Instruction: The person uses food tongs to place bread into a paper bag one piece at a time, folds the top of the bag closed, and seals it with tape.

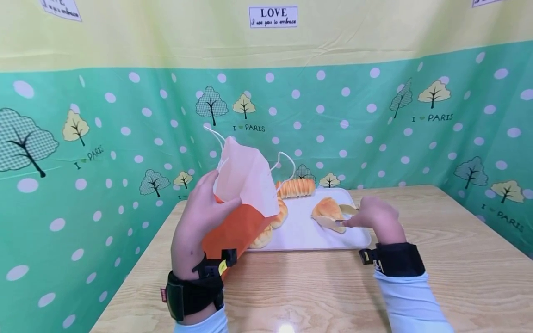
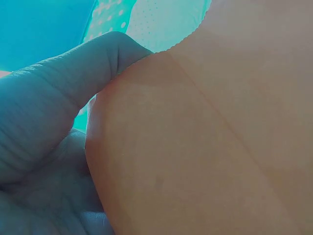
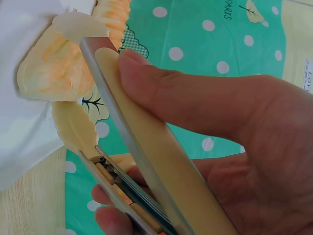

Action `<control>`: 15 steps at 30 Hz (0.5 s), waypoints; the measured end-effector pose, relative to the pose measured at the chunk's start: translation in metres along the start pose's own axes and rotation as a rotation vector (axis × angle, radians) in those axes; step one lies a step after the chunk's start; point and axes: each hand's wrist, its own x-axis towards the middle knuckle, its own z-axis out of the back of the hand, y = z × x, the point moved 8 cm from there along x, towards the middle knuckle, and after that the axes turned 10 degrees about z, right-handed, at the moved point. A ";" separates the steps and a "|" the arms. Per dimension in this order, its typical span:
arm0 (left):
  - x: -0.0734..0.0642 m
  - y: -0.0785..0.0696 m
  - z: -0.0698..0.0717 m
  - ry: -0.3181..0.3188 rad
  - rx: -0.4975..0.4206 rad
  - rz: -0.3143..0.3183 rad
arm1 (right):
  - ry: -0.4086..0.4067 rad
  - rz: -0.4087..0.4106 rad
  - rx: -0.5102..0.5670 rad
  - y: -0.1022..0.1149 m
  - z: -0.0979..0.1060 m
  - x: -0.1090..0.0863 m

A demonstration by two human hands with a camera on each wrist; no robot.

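Note:
My left hand (image 1: 195, 215) holds an orange paper bag (image 1: 233, 229) at its mouth; the pale inside and white cord handles show. In the left wrist view the thumb (image 2: 98, 63) lies along the rim of the bag (image 2: 195, 147). My right hand (image 1: 376, 217) grips metal tongs (image 3: 142, 132), thumb on one arm and fingers round the other. The tongs' jaws stand on both sides of a golden bread roll (image 1: 328, 207). That roll (image 3: 54, 68) is over the white tray (image 1: 300, 231); whether it touches the tray, I cannot tell.
A ridged, spiral bread roll (image 1: 296, 188) lies at the tray's back left. More rolls (image 1: 262, 237) lie at the tray's left side, partly hidden by the bag. A wooden table (image 1: 308, 291) carries everything. Patterned green cloth (image 1: 333, 125) hangs behind and on both sides.

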 end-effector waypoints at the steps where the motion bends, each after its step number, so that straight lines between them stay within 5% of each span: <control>1: 0.000 0.000 0.000 0.003 0.001 0.003 | -0.003 0.005 0.007 0.000 0.001 0.000; 5: 0.001 -0.002 0.000 0.008 0.003 0.005 | -0.037 0.043 0.036 0.002 0.011 -0.002; 15: 0.001 -0.003 0.001 0.011 0.002 0.000 | -0.268 0.150 0.134 0.022 0.051 -0.021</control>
